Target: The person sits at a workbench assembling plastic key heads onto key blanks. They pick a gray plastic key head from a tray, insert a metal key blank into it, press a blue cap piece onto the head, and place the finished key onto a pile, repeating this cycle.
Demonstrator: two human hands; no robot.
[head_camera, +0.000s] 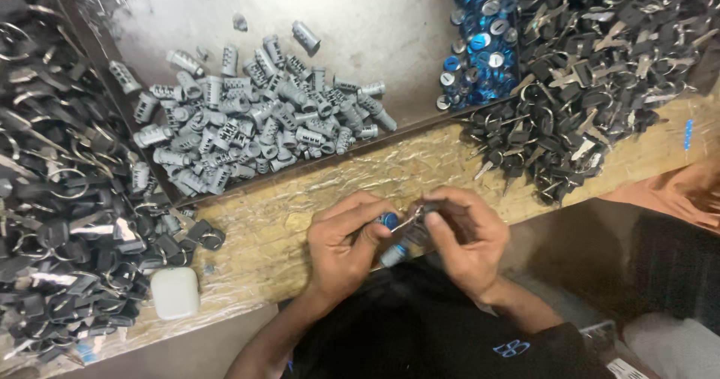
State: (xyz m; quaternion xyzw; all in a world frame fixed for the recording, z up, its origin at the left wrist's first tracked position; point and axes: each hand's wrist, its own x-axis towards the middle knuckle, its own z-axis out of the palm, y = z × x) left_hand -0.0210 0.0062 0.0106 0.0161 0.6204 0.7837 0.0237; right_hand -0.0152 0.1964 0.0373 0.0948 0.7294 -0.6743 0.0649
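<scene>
Hands pinching a small lock cylinder and key over the counter.
Left hand grips the blue-capped lock cylinder; right hand pinches the key: small, rigid, probably light, slippery metal, best held by its sides.

Small lock-assembly workshop. Landmark: worn wooden bench under wrinkled clear film. Behind the bench: metal tray holding a heap of grey lock cylinders. Right of the tray: blue-capped lock parts and a mound of black-headed keys. Left of the tray: more keys on rings.
</scene>
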